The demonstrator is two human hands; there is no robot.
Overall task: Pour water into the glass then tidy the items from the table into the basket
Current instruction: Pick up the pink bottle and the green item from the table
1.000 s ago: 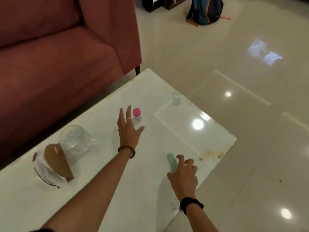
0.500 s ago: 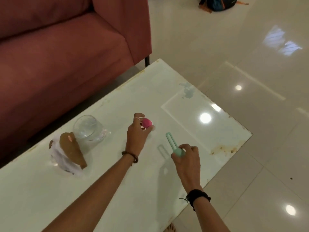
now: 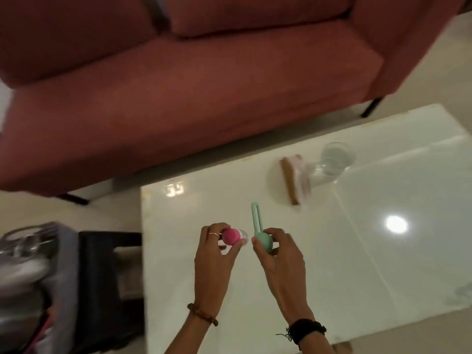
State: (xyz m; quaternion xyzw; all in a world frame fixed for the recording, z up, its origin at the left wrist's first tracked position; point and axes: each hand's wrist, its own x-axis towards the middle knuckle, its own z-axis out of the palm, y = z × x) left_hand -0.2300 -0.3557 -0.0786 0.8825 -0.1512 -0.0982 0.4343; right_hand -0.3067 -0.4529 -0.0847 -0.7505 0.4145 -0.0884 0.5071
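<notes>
Pink-capped small bottle [image 3: 233,236] pinched in left hand [image 3: 213,254], green slotted tool [image 3: 259,232] gripped in right hand [image 3: 279,259]; tidying step, next carry both left to basket [image 3: 60,254].

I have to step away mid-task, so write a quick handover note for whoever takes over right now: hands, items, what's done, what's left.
Left hand: grips the small pink-capped clear bottle, lifted above the table.
Right hand: grips the mint-green round-headed tool with a long slotted handle, also lifted.
Clear drinking glass: stands on the white glass-topped table and appears to hold water, so pouring looks done.
Brown-and-white packet: on the table beside the glass.
Grey basket: at far left on a black stool, already holding blurred items.
Left: drop both held items into the basket, then the packet.
</notes>
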